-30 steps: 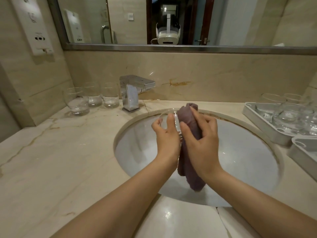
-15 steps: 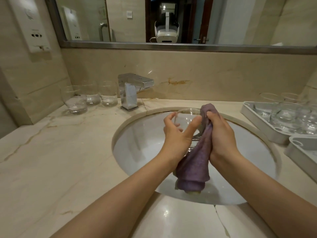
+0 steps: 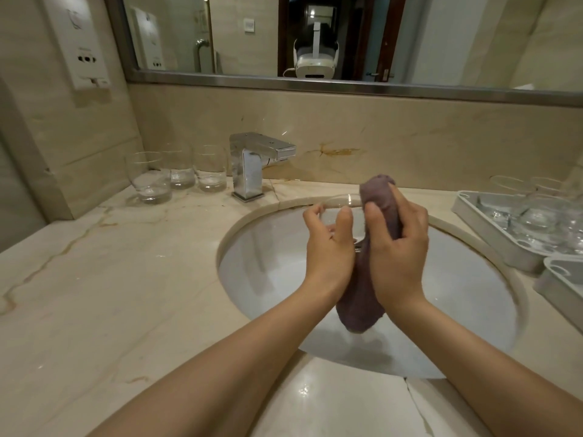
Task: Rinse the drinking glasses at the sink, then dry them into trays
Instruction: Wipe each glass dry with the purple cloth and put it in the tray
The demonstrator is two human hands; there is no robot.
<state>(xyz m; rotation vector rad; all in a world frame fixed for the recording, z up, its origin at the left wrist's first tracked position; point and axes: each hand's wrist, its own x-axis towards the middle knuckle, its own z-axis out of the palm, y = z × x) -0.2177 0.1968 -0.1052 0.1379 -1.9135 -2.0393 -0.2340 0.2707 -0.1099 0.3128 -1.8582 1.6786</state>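
Note:
Over the white sink basin (image 3: pixel 271 279) my left hand (image 3: pixel 329 247) grips a clear drinking glass (image 3: pixel 342 203) by its side; only its rim shows above my fingers. My right hand (image 3: pixel 396 247) holds a purple cloth (image 3: pixel 359 304) pressed against the glass, with one end bunched over the rim and the other hanging down into the basin. Three clear glasses (image 3: pixel 179 175) stand on the counter left of the chrome faucet (image 3: pixel 252 165). A grey tray (image 3: pixel 492 238) at the right holds several glasses.
A second grey tray (image 3: pixel 558 285) lies at the right edge, nearer to me. The marble counter (image 3: pixel 110 294) stretches to the left of the basin. A mirror (image 3: pixel 315 36) runs along the back wall, and a white dispenser (image 3: pixel 82 42) hangs on the left wall.
The cloth moved from wrapping the glass's side to being bunched upright at its rim. My right hand shifted its grip higher and my left hand turned the glass.

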